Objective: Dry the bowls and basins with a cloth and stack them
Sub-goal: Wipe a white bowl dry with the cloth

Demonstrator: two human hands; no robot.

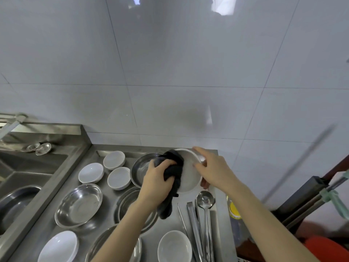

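Observation:
My right hand [213, 169] grips the right rim of a white bowl [189, 178], tilted toward me above the steel counter [105, 203]. My left hand [156, 178] is shut on a dark cloth [173, 173] pressed into the bowl's left side; the cloth's tail hangs down. Behind the cloth sits a steel basin [140, 167]. Three white bowls [114, 159] [91, 173] [119, 178] stand to the left. Steel basins [79, 205] [130, 203] lie nearer me, one partly under my left forearm. Two more white bowls [58, 246] [174, 246] sit at the front.
A sink [22, 178] with a dark basin in it lies at the left, two small steel dishes [38, 147] on its back ledge. Tongs and a ladle [204, 201] lie at the counter's right. A yellow-labelled bottle [234, 210] stands past the right edge. Tiled wall behind.

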